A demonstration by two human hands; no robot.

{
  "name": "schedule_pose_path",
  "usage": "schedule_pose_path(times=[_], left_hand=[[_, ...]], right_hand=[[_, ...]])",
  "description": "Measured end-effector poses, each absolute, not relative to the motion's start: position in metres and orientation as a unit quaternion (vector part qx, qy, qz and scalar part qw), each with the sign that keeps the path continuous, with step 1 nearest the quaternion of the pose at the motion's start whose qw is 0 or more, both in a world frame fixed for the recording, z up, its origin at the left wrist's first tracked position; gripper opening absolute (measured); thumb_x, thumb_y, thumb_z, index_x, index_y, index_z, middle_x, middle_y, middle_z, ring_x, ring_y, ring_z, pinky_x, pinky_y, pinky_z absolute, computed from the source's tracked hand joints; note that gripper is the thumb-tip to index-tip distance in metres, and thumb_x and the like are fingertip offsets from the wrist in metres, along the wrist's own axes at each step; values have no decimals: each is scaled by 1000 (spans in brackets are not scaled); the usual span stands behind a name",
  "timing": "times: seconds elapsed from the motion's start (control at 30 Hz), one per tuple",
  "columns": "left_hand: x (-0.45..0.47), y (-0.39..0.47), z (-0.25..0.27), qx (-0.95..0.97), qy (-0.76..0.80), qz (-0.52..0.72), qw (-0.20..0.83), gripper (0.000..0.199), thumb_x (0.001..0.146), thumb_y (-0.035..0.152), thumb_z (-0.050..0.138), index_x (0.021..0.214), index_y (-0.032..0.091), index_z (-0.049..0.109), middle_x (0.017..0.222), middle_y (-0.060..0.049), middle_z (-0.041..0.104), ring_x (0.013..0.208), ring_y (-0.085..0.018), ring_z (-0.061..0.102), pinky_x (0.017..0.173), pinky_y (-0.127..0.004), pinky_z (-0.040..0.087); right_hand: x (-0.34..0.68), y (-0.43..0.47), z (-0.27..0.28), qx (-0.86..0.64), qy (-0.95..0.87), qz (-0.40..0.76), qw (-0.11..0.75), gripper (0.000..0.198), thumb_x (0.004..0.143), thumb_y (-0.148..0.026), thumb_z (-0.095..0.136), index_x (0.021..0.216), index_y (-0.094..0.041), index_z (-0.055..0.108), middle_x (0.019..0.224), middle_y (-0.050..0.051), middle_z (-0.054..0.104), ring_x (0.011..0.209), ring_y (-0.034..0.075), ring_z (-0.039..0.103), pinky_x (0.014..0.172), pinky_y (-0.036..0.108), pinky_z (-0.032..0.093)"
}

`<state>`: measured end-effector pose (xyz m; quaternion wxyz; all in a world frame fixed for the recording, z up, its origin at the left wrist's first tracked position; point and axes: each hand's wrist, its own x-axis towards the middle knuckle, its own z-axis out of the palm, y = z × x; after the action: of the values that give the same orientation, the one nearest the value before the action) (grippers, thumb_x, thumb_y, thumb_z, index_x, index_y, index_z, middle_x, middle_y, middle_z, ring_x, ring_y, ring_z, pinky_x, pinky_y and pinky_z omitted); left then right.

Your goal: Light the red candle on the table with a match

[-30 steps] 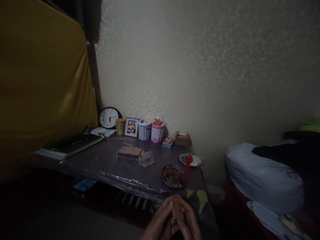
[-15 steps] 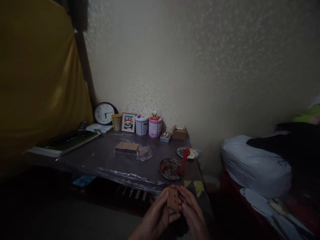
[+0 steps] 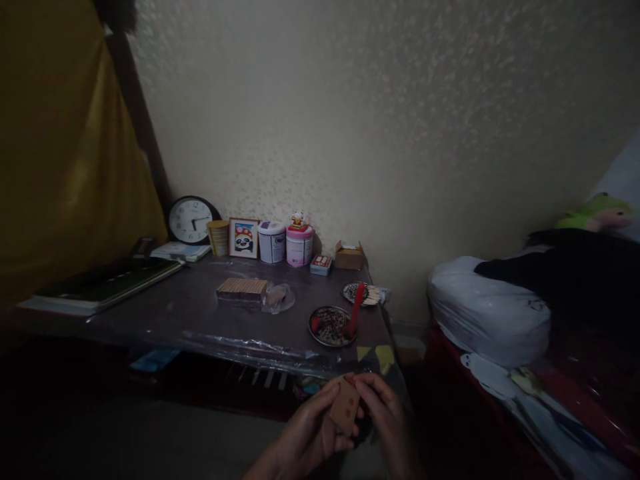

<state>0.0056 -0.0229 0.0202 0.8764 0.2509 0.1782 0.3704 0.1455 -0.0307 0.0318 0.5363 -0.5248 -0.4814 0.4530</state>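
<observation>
**Small brown box tilted between both hands**

Compared with half a second ago, the small brown box (image 3: 345, 407) has been turned to a slant, and the view has swung right, so the things on the tabletop (image 3: 200, 313) sit further left. The box is held off the tabletop's near right corner, pinched between the closed fingers of the left hand (image 3: 307, 437) and the right hand (image 3: 385, 423). The turning suggests the box is being examined or worked open.

The light is dim. Marks on the box cannot be read, the wrists are cut off at the lower edge, and the contents of the round dish (image 3: 332, 326) by the right edge stay unclear.
</observation>
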Motion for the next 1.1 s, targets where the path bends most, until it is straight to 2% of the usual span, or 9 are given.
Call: schedule_pose_path(times=[0.37,0.53,0.63,0.8,1.1], left_hand=[[3,-19,16,237,176,352,888,39,89,36,42,123,17,45,78,-7,68,57,-13,64,50,-20,47],[0,-16,21,224,198,343,891,39,89,34,39,120,13,49,77,-8,67,50,-11,62,45,-18,45],[-1,-15,21,225,206,344,888,39,88,33,39,118,10,50,76,-8,67,48,-11,60,42,-18,42],[0,-15,18,237,204,353,882,41,87,31,40,122,12,46,76,-8,67,45,-11,59,40,-18,40],[1,-10,12,222,228,356,879,33,80,28,45,104,8,58,68,-6,68,37,-10,56,34,-17,39]], right_hand=[[156,-24,24,-554,-534,389,506,32,78,-50,55,77,-20,63,70,1,65,67,17,61,62,25,46],[159,-21,19,-524,-634,252,510,21,85,-39,50,85,-23,64,86,3,65,85,18,61,78,27,46],[160,-24,22,-499,-694,199,479,20,88,-31,46,88,-25,65,88,2,63,87,16,61,78,24,46],[161,-27,23,-492,-726,182,445,21,90,-26,44,92,-26,65,90,1,62,87,13,61,75,20,47],[166,-26,19,-484,-750,210,398,18,90,-27,45,93,-28,63,89,-1,62,85,11,62,74,19,47]])
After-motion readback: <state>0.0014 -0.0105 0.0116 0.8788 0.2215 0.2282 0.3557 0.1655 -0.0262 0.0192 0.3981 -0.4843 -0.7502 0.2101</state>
